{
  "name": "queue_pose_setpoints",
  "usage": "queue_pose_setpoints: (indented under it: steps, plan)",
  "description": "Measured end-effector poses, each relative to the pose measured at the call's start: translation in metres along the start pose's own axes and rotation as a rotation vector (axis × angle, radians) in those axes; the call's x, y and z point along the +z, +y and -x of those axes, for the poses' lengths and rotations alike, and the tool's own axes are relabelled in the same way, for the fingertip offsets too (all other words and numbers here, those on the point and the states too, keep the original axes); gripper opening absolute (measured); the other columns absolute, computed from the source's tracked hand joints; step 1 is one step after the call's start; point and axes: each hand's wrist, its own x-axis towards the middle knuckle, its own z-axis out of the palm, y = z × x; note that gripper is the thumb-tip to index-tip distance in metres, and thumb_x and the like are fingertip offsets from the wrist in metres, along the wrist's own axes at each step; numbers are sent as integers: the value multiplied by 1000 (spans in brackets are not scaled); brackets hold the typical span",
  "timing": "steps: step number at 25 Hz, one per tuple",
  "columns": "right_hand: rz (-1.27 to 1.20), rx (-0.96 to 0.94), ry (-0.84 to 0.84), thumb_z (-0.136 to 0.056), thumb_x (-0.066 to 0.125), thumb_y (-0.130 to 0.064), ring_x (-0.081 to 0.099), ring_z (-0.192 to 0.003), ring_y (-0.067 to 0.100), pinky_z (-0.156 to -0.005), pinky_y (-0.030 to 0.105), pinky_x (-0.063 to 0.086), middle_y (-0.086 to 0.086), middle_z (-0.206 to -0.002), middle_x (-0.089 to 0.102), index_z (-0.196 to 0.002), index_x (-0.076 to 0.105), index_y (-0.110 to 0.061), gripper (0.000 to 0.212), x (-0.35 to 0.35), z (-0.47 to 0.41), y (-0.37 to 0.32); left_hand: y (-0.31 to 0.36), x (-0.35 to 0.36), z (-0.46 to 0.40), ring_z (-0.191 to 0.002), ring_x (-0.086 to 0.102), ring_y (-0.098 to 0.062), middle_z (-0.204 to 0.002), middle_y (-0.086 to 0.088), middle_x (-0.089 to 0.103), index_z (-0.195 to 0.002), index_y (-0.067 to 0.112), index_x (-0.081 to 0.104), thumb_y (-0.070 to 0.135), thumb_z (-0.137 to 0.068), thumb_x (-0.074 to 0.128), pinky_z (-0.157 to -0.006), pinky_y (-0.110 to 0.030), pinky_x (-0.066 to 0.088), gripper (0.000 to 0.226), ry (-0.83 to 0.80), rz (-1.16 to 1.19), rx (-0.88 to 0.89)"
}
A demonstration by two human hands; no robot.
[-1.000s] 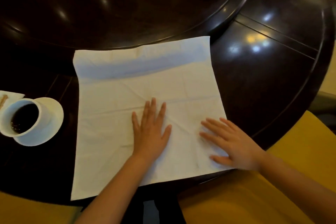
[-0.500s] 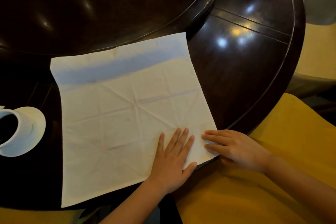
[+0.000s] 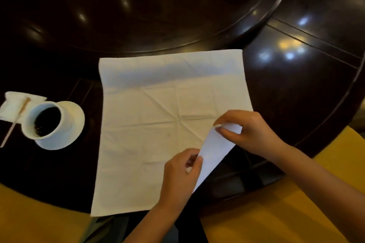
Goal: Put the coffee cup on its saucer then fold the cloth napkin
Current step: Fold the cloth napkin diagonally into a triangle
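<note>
White square cloth napkin [image 3: 158,124] lies spread on dark round polished wood surface [image 3: 296,89], far edge resting up on raised centre disc [image 3: 138,16]. Near-right corner is lifted & turned over toward the middle. Right hand [image 3: 250,132] pinches the corner tip btwn thumb & fingers [image 3: 222,130]; left hand [image 3: 181,173] pinches the folded flap's lower edge, fingers closed on cloth. White ceramic coffee cup [image 3: 44,120] w/ dark coffee sits on white round saucer [image 3: 74,118], left of napkin, apart from it. Thin stirrer stick [image 3: 15,122] on small white paper [image 3: 13,104] just beside the cup.

Single head-worn view, looking forward and steeply down, close over dark table [image 3: 296,89] near edge
</note>
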Motion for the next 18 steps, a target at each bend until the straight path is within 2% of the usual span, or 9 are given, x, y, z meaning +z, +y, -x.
queue_pose_setpoints:
  steps: [1,4,9,15,18]
  plan:
    - [-39,-2,13,-80,61,-20,61,-86,7,-77,13,47,-3,-90,68,-94,70,-10,19,0,-16,-5,2,-10,-8,-79,62,-3,-80,13,69,-86,22,69,19,-86,62,-66,-17,49,7,36,18,-10]
    - [-109,8,24,-82,63,-14,60,-81,8,-77,13,46,-8,-89,64,-94,69,-12,14,1,-68,-18,3,-43,-33,-78,63,-3,-81,11,70,-86,19,70,12,-87,63,-67,-15,49,10,149,47,-8]
    - [-101,-43,53,-85,63,-9,56,-76,6,-70,7,46,-6,-89,61,-95,68,-11,12,18,-155,-52,4,-94,-78,-81,61,1,-85,14,68,-91,24,67,15,-88,61,-69,-8,46,11,351,51,-15]
    - [-27,-125,57,-85,61,-10,60,-81,16,-73,27,51,5,-93,68,-96,69,-9,13,60,-241,-83,-14,-145,-117,-82,59,5,-88,17,62,-99,26,64,18,-89,60,-71,-3,45,13,563,1,-71]
    - [22,-92,35,-88,60,-14,61,-87,17,-77,29,52,8,-102,69,-101,68,-10,16,86,-270,-85,-27,-157,-132,-78,59,-2,-92,9,63,-103,19,66,18,-89,59,-73,-7,44,15,590,-41,-117]
